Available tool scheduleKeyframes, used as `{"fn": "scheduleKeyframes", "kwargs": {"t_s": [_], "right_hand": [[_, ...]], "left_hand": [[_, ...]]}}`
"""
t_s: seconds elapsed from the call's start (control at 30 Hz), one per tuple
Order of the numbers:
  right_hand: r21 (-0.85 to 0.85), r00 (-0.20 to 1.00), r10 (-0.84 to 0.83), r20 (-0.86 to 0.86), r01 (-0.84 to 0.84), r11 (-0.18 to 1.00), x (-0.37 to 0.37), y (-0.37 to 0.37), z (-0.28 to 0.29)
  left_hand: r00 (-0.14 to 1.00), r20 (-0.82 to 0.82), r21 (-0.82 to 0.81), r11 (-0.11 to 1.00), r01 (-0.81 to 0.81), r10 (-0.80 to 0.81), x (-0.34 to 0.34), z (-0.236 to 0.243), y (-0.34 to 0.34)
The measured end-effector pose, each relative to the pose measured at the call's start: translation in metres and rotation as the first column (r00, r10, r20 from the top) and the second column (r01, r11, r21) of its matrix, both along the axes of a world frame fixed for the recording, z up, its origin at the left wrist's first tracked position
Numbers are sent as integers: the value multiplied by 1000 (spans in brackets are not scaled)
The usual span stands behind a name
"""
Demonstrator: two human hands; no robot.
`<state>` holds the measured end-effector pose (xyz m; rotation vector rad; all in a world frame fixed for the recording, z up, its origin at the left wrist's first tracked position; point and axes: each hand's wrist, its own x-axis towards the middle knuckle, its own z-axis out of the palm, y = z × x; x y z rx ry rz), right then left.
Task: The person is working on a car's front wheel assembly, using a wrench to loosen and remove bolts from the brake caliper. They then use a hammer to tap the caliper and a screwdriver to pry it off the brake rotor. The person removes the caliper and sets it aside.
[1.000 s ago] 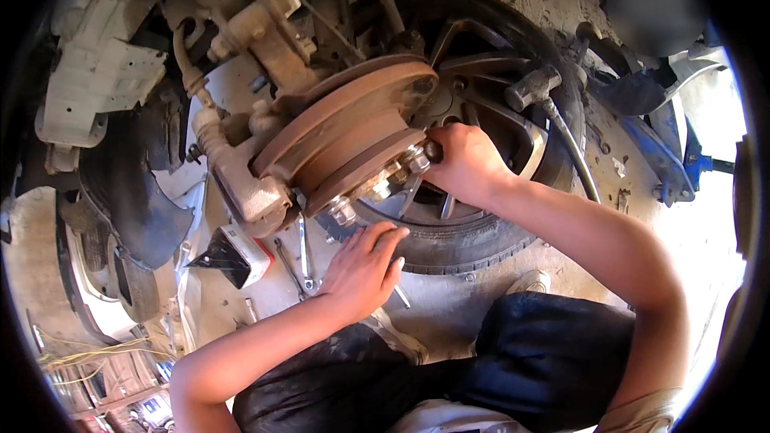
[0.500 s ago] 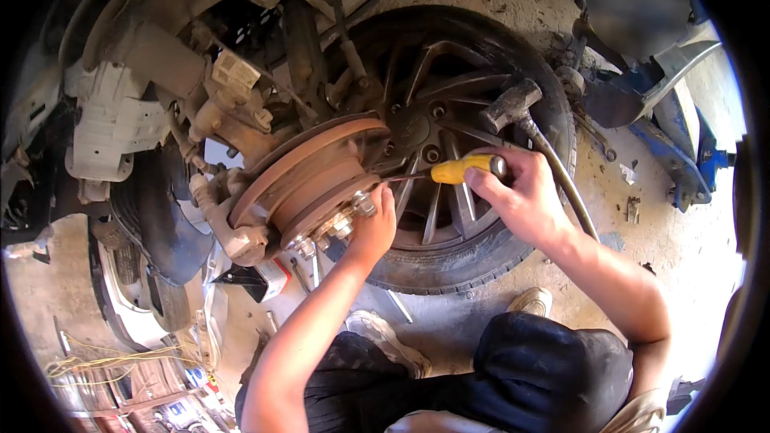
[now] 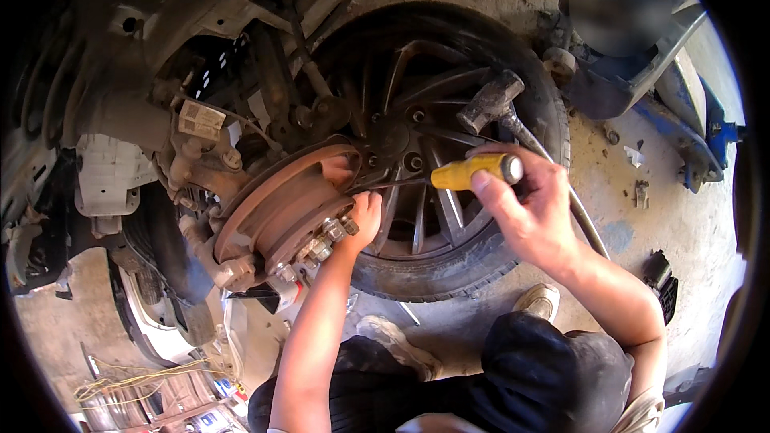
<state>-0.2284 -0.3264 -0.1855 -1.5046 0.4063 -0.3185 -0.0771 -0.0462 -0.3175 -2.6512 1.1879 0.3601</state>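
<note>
Pale label [image 3: 200, 119], up-L of rusty hub [image 3: 290, 212], had print too sm. to read | L hand [image 3: 366, 223] was at hub's R edge, part hid, grip couldn't tell | yel.-handled screwdriver [image 3: 465, 174] was R of hub, shaft twd it | R hand [image 3: 535, 212], farther R of hub, grasped screwdriver

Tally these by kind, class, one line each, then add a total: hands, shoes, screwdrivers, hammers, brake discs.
Hands: 2 (left hand, right hand)
Shoes: 2 (left shoe, right shoe)
Screwdriver: 1
Hammer: 1
Brake disc: 1
Total: 7
</note>
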Motion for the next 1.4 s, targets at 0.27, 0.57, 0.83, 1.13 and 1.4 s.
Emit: {"fn": "scheduleKeyframes", "kwargs": {"t_s": [0.27, 0.57, 0.83, 1.13, 1.4], "right_hand": [[-78, 977, -120, 175, 135, 988, -13, -31, 11], [-229, 996, 30, 88, -9, 973, -8, -3, -20], [-432, 973, 232, -7, -212, 877, 4, 32, -60], [-508, 932, 353, -79, -343, 791, 7, 48, -66], [-537, 913, 398, -87, -379, 754, 16, 57, -74]], "left_hand": [[622, -559, -26, 739, -673, 547, 8, 28, -33], [523, -719, -136, 646, -751, 458, 6, 23, -38], [430, -734, -57, 583, -811, 526, 12, 6, -40], [772, -453, -132, 822, -553, 446, -7, 32, -45], [966, -141, -277, 928, -248, 216, -43, 55, -14]]}}
